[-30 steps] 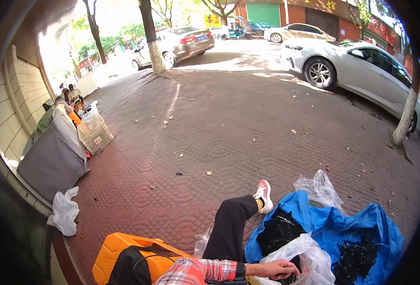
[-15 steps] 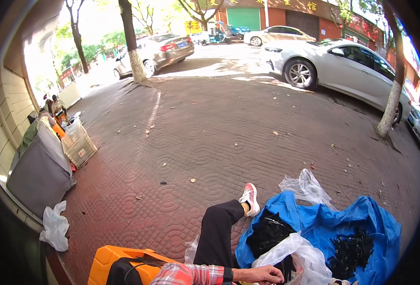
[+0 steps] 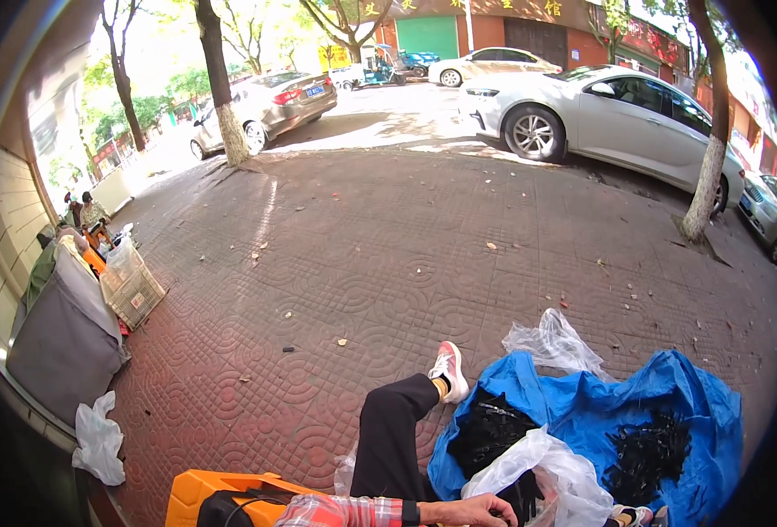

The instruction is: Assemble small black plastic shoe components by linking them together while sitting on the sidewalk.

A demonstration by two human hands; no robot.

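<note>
My left hand (image 3: 483, 509), at the lower edge, reaches in from the left in a red plaid sleeve. Its fingers are curled, and what they hold is hidden. Beside the fingertips, thin black strips (image 3: 522, 497) show within a white plastic bag (image 3: 573, 479). The bag lies over the front of a spread blue sheet (image 3: 553, 395). Two heaps of small black pieces rest on this sheet, a left heap (image 3: 489, 432) and a right heap (image 3: 647, 457). My right hand is out of the picture.
My outstretched leg (image 3: 388, 430) ends in a pink-and-white shoe (image 3: 448, 373) left of the sheet. Clear plastic (image 3: 555, 341) lies behind it. An orange plastic object (image 3: 197, 492) is by my sleeve. At left stand a grey-covered pile (image 3: 63, 338) and a crate (image 3: 133, 290); cars park beyond.
The whole view has shifted slightly, with most surroundings now further left. My left hand stays by the white bag, its fingers still curled.
</note>
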